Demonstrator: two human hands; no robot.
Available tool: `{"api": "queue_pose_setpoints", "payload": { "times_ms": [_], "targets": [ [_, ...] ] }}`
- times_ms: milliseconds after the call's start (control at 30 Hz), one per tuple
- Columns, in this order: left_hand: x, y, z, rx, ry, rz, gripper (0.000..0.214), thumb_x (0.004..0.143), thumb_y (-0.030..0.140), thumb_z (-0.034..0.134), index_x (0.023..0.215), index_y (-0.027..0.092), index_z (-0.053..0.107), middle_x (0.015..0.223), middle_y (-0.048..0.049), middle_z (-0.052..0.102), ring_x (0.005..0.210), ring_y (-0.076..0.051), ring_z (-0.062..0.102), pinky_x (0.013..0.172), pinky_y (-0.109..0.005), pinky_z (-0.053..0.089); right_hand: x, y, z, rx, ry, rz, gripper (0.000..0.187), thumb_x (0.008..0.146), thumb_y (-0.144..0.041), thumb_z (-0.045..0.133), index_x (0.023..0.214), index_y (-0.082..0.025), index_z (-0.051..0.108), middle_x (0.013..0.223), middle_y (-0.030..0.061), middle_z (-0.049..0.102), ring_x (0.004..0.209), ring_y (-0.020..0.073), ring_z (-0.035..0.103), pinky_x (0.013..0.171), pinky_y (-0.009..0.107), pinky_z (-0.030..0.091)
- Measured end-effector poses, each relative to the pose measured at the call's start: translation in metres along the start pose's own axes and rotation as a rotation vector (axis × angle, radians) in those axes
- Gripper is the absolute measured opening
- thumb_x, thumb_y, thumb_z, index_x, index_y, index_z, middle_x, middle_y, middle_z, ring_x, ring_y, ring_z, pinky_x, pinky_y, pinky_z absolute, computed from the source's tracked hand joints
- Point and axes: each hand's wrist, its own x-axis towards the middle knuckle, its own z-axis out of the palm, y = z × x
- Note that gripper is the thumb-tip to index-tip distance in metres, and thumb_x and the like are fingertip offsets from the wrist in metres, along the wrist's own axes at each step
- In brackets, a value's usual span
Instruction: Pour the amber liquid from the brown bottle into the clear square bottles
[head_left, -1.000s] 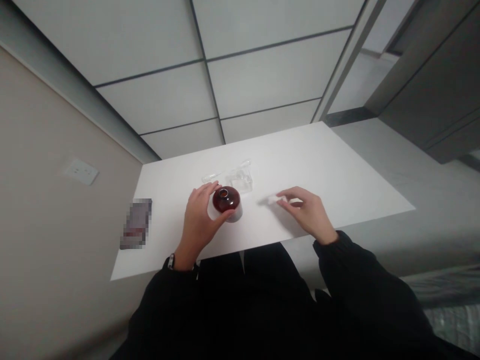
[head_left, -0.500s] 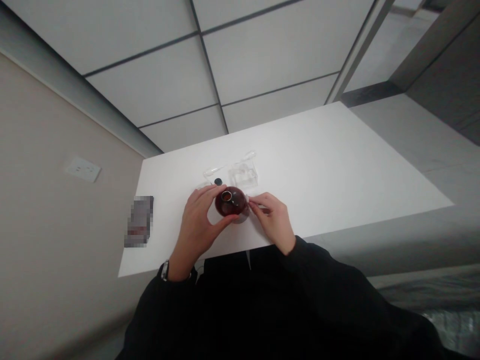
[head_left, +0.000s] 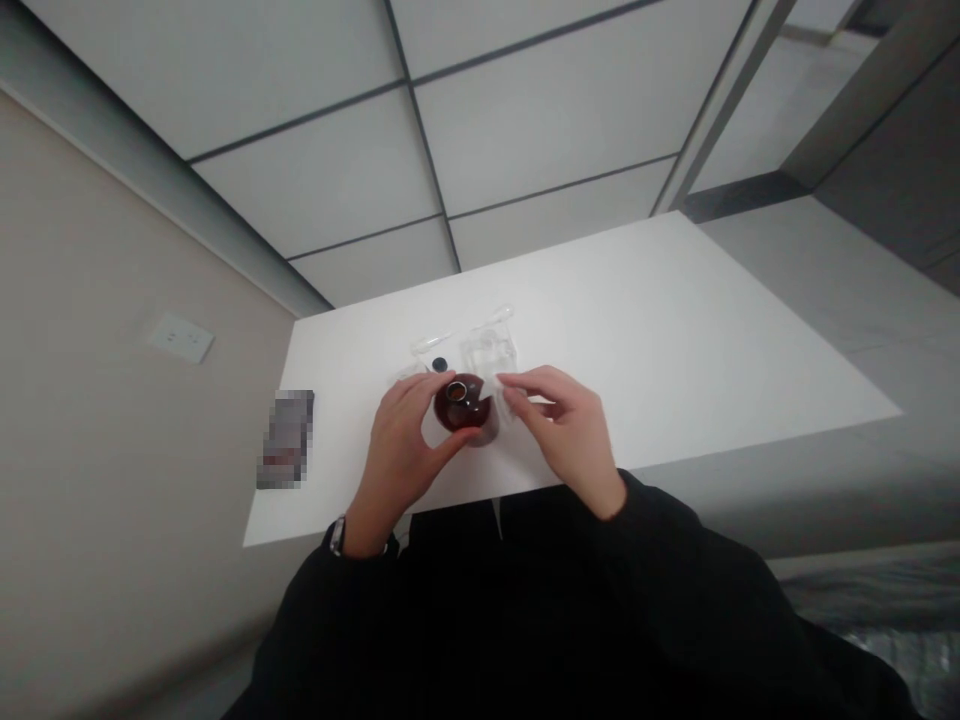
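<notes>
While the left hand (head_left: 397, 440) wrapped its fingers around the dark red bottle (head_left: 463, 408), clamping it upright on the worktop (head_left: 675, 330) near the front edge, the right hand (head_left: 566, 430) kept thumb and forefinger pinched on a small clear piece (head_left: 504, 400) just beside the bottle's open mouth. What the piece was could not be told. Behind the bottle lay a black cap (head_left: 438, 364), a clear dropper (head_left: 431, 343) and a clear box (head_left: 491, 350). The step in hand seemed to be work at the mouth. A next move there would call for a steady bottle and careful aim at the narrow opening.
</notes>
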Motion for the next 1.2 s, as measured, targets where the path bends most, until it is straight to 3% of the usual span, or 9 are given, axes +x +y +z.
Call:
{"api": "queue_pose_setpoints", "payload": {
  "times_ms": [167,267,333,400,500,633,767,1000,1200],
  "targets": [
    [-0.015,-0.009,-0.011,-0.018,0.05,-0.004,0.082,0.098,0.067,0.065,0.165,0.03,0.036,0.169,-0.0147,0.048,0.158,-0.035,0.044,0.132,-0.063,0.033,0.022,0.042,-0.062,-0.414,0.147,-0.106,0.025,0.101,-0.043,0.063,0.104,-0.027,0.082,0.106,0.0085,0.079,0.095,0.0247,0.075,0.08,0.043,0.068],
    [-0.03,-0.034,-0.014,-0.043,0.198,-0.151,0.063,0.108,0.054,0.055,0.164,0.029,0.038,0.166,-0.0141,0.049,0.156,-0.03,0.046,0.13,-0.056,0.039,0.03,0.077,-0.097,-0.667,0.136,-0.098,0.03,0.101,-0.043,0.059,0.103,-0.025,0.082,0.115,0.0128,0.079,0.108,0.0336,0.074,0.1,0.062,0.061],
    [-0.037,-0.055,-0.008,-0.074,0.181,-0.251,0.069,0.104,0.054,0.062,0.163,0.027,0.038,0.165,-0.0163,0.05,0.153,-0.032,0.051,0.129,-0.057,0.041,0.027,0.083,-0.103,-0.691,0.153,-0.148,0.029,0.101,-0.041,0.058,0.108,-0.025,0.081,0.122,0.0137,0.077,0.118,0.0353,0.071,0.109,0.066,0.055],
    [-0.04,-0.073,0.002,-0.142,0.098,-0.318,0.078,0.099,0.055,0.068,0.164,0.026,0.034,0.167,-0.0179,0.047,0.15,-0.033,0.053,0.127,-0.057,0.043,0.018,0.075,-0.093,-0.615,0.167,-0.21,0.025,0.102,-0.038,0.058,0.112,-0.028,0.079,0.121,0.0117,0.077,0.122,0.0335,0.07,0.113,0.065,0.053],
    [-0.035,-0.091,0.02,-0.221,0.02,-0.341,0.089,0.094,0.05,0.077,0.165,0.025,0.03,0.167,-0.0185,0.047,0.152,-0.033,0.051,0.129,-0.058,0.041,-0.003,0.054,-0.056,-0.392,0.065,-0.21,0.026,0.101,-0.04,0.065,0.124,-0.031,0.073,0.126,0.0095,0.076,0.124,0.0307,0.07,0.112,0.059,0.056],
    [-0.027,-0.099,0.034,-0.265,-0.004,-0.327,0.088,0.09,0.043,0.082,0.162,0.026,0.034,0.156,-0.0156,0.058,0.146,-0.031,0.058,0.126,-0.055,0.045,-0.027,0.047,0.004,-0.192,-0.215,-0.132,0.087,0.086,-0.06,0.082,0.158,-0.032,0.044,0.154,0.014,0.06,0.141,0.0349,0.061,0.115,0.061,0.056],
    [-0.028,-0.098,0.036,-0.259,0.003,-0.304,0.08,0.089,0.045,0.084,0.155,0.027,0.043,0.156,-0.0139,0.058,0.147,-0.031,0.057,0.126,-0.053,0.047,-0.033,0.053,0.041,-0.207,-0.186,-0.12,0.099,0.08,-0.056,0.09,0.161,-0.031,0.038,0.153,0.015,0.061,0.141,0.0351,0.063,0.116,0.059,0.056],
    [-0.032,-0.091,0.036,-0.242,-0.024,-0.288,0.08,0.091,0.046,0.082,0.157,0.03,0.039,0.157,-0.0125,0.058,0.146,-0.031,0.059,0.123,-0.05,0.051,-0.028,0.05,0.052,-0.264,-0.103,-0.073,0.081,0.08,-0.051,0.089,0.148,-0.031,0.051,0.137,0.0116,0.071,0.123,0.0325,0.073,0.101,0.054,0.065],
    [-0.03,-0.088,0.038,-0.214,0.003,-0.242,0.081,0.094,0.047,0.079,0.161,0.032,0.035,0.157,-0.0123,0.056,0.147,-0.03,0.058,0.122,-0.048,0.052,-0.032,0.06,0.041,-0.249,-0.036,-0.019,0.087,0.075,-0.05,0.093,0.146,-0.03,0.047,0.139,0.0132,0.068,0.126,0.0329,0.071,0.103,0.055,0.063]
  ]
}}
